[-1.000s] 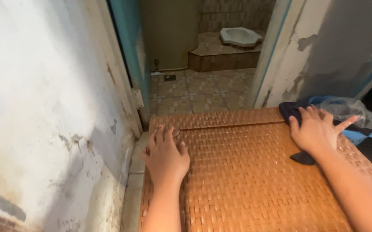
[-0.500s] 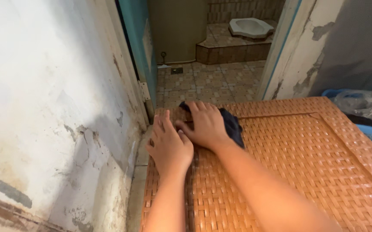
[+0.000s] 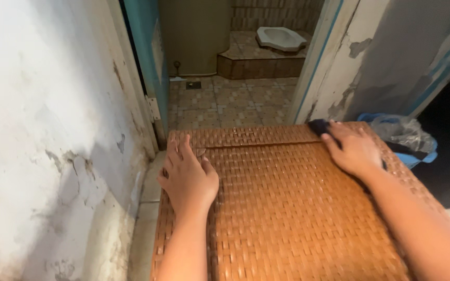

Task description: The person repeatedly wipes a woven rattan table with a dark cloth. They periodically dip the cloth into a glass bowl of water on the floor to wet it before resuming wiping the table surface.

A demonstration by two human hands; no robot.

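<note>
Dark cloth [image 3: 318, 126] w/ right hand [image 3: 354, 151], now far-right, under fingers [image 3: 334, 143].

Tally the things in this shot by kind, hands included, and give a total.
Hands: 2, left hand flat on the lid, right hand on the cloth
Woven lid: 1
Dark cloth: 1
Blue bin with plastic liner: 1
Squat toilet: 1
Total: 6
</note>
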